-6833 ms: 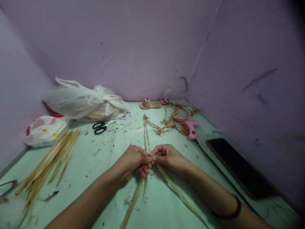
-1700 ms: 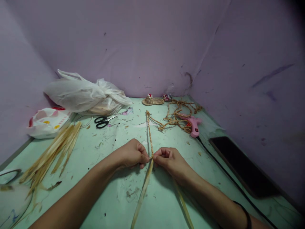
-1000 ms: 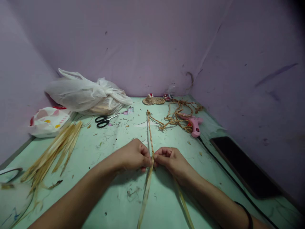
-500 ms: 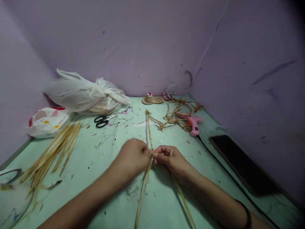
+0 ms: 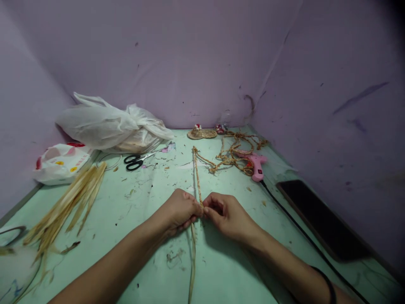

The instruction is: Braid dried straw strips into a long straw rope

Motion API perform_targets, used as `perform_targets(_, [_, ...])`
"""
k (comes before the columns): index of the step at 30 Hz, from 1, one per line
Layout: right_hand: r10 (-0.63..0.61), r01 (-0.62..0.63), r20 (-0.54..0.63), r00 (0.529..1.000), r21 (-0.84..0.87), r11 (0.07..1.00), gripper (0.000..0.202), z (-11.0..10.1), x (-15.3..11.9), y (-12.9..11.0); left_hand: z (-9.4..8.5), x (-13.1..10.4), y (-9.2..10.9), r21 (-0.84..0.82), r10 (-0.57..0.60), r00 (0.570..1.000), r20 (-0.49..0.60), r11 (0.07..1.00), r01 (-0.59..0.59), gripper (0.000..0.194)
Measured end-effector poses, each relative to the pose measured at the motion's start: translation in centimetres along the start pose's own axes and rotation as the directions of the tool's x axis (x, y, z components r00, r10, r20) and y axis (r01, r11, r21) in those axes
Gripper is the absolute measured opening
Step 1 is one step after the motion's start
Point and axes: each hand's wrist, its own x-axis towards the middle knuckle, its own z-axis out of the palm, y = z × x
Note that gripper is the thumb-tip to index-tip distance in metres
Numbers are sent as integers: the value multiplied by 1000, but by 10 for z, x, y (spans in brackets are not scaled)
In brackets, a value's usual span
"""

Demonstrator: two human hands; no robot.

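Clock directions run from the two hands, with 12 at the far wall. Over the green table, the left hand has a narrow grip, fingers curled at the near end of a braided cord. The right hand meets it there, thumb and forefinger pinching the same end; the fingers hide exactly how each strand is held. The cord stretches away towards 12, and a pale loose strand hangs from the left hand towards 6. A tangle of brown cord lies at 1, touching a pink glue gun at 2. A dark flat slab lies at 3, a bundle of straw strips at 9 and black-handled scissors at 10.
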Motion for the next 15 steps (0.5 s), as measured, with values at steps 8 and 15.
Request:
perform_targets(8, [178,-205,-108,978,-353,913,18,-7,-13,-22,8,-1,-2,-30,21,999,-37,999,-22,15])
perform_targets(15, [1,-29,-66,998,-418,908,19,14,-28,-28,4,-1,-1,-30,-17,1000,-11,999,17,11])
